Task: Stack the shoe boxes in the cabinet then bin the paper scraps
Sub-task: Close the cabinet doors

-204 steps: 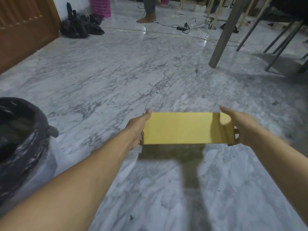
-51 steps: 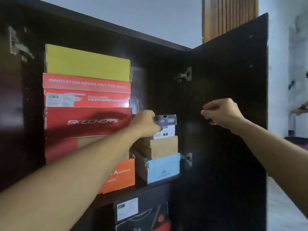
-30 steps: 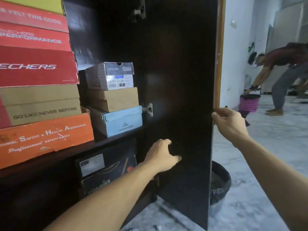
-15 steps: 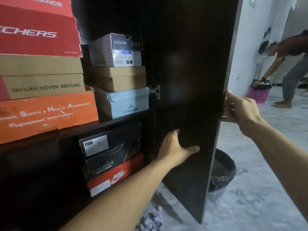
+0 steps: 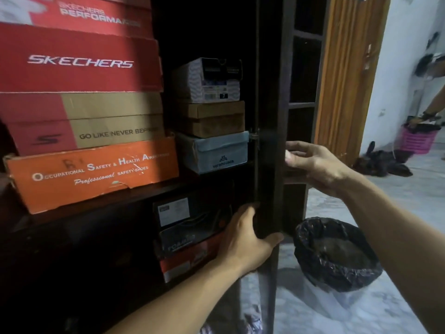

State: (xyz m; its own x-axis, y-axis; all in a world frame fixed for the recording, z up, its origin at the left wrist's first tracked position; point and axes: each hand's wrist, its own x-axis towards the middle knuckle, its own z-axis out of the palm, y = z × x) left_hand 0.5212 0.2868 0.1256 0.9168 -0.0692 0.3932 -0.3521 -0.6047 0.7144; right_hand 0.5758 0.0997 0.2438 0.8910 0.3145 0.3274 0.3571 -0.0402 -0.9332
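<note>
Crumpled grey-white paper scraps (image 5: 250, 320) on the marble floor at the foot of the cabinet door, blurred and partly cut off by the bottom of the view. Left hand (image 5: 245, 239) wrapped round the lower edge of the dark wooden cabinet door (image 5: 268, 116), thumb on the outer face, fingers hidden behind the panel. Right hand (image 5: 315, 162) higher up at the door's outer edge, fingers loosely bent against it; hard to say whether gripping or merely touching. Just right of the door, on the floor, a round bin lined with a black plastic bag (image 5: 337, 256), its contents too dim to make out.

On the lower shelf, near the door: a black box with a white label (image 5: 183, 210) atop a dark box (image 5: 187, 239) atop a red box (image 5: 187, 260). On the upper shelf's front edge at left, a long orange safety-shoe box (image 5: 91, 172), corner torn, carrying a tan-and-red box reading GO LIKE NEVER BEFORE (image 5: 86, 121), then a red SKECHERS box (image 5: 79, 61), then a red-and-white SKECHERS PERFORMANCE box (image 5: 79, 13). At the shelf's right end, beside the hinge: a pale blue box (image 5: 214, 151), a brown cardboard box (image 5: 212, 118) on it, a small white-patterned box with a black end panel (image 5: 209, 80) on top.

Farther right, black bags (image 5: 382, 162) and a pink basket (image 5: 417, 138) by the white wall.
</note>
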